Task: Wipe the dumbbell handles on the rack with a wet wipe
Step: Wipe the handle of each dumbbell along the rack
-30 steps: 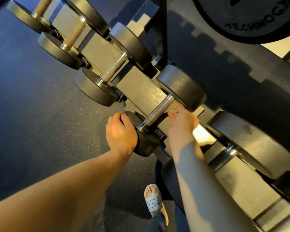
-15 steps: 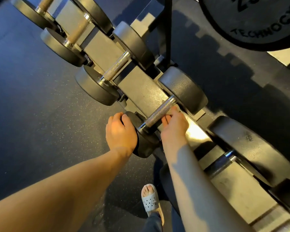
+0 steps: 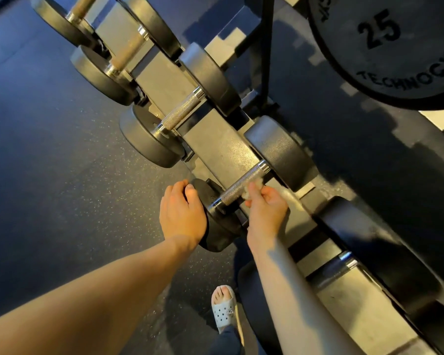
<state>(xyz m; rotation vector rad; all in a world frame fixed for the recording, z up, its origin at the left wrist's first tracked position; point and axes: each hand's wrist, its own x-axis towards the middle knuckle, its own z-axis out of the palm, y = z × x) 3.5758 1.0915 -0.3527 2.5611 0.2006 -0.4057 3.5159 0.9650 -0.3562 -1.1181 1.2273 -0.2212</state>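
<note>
Head view, dumbbell: black round-headed dumbbell point(image 3: 280, 152) lies across the grey metal rack point(image 3: 215, 142), mid-scene.
Left hand: left hand point(image 3: 181, 213) cups the dumbbell's near head, fingers curled over its rim.
Right hand: right hand point(image 3: 265, 211) pinches a crumpled white wet wipe point(image 3: 259, 181) against the right side of the knurled steel handle point(image 3: 241, 185).
Surroundings: black "25" weight plate point(image 3: 395, 47) far right; grey perforated sandal point(image 3: 224, 311) near, on the dark speckled floor point(image 3: 49, 175).

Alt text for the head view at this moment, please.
The right hand pinches a wet wipe against a knurled dumbbell handle on the rack, while the left hand holds that dumbbell's near end weight. More dumbbells line the rack, with a 25 plate upper right.
</note>
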